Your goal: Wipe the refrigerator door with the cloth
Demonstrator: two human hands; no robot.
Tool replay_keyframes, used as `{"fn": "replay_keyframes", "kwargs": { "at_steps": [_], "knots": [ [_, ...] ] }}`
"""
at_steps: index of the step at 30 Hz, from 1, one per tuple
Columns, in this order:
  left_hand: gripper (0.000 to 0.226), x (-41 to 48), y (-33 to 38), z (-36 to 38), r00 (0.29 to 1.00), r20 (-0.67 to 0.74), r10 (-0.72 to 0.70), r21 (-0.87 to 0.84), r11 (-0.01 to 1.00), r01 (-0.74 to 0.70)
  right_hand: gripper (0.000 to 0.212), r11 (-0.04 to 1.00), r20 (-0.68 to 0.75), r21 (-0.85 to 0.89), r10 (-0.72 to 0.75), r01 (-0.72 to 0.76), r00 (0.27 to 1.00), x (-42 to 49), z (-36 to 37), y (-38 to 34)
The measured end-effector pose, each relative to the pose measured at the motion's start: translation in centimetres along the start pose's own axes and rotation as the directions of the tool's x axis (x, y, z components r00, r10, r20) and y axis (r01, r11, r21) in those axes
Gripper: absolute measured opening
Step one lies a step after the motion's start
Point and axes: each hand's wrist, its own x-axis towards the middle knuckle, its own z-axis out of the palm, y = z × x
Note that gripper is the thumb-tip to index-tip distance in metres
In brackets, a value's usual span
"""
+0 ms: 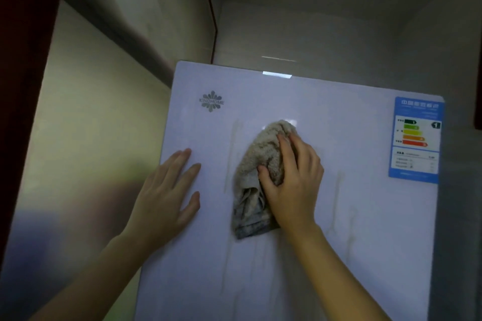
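One white refrigerator door (339, 216) fills the lower centre of the frame. The right hand (294, 177) grips one bunched beige cloth (258, 169), pressing it on the door at mid-frame. The left hand (167, 195) lies flat, fingers spread, empty, near the door's left edge. One blue energy label (416, 138) sits upper right, one flower-shaped logo (211, 101) upper left.

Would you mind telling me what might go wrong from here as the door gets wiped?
The cloth is bunched under the right hand, so it may just smear the streaks on the refrigerator door rather than lift them. Wiping rightward could catch and peel the blue energy label. The left hand, flat on the glossy door, may leave prints.
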Motion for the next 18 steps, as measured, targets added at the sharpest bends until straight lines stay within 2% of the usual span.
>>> {"fn": "replay_keyframes", "kwargs": {
  "at_steps": [7,10,15,18],
  "knots": [
    [0.052,-2.2,-0.3,1.5,0.997,-0.076,-0.021,0.034,0.999,0.023,0.068,0.998,0.008,0.01,-0.065,0.065,0.998,6.6,1.6,-1.4],
    [0.054,-2.6,-0.5,1.7,0.997,-0.072,-0.018,0.039,0.999,0.021,0.07,0.995,0.05,0.026,-0.101,0.1,0.994,4.6,1.7,-1.8],
    [0.055,-2.6,-0.4,1.8,0.997,-0.077,-0.015,0.026,1.0,0.017,0.071,0.965,0.146,0.012,-0.26,0.261,0.955,-1.6,0.5,-0.4],
    [0.055,-2.5,-0.4,1.8,0.996,-0.083,-0.014,0.02,1.0,0.016,0.07,0.971,0.127,-0.009,-0.234,0.237,0.964,1.1,0.7,-0.1]
  ]
}}
